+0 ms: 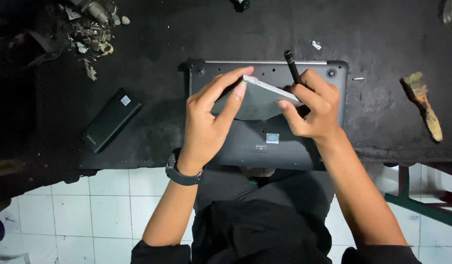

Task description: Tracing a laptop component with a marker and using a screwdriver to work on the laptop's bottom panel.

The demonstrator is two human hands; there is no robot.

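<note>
Both hands grip a thin grey drive (257,98) mid-frame over the upturned laptop (265,142): left hand (209,122) pinching it, right hand (311,107) also clutching a black screwdriver (292,66).

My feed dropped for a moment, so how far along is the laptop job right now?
Done: the dark laptop lies upside down on the black bench. In hand: the left hand and right hand hold a thin grey panel above it; the right also grips a black screwdriver. Left: the base cover still looks in place.
</note>
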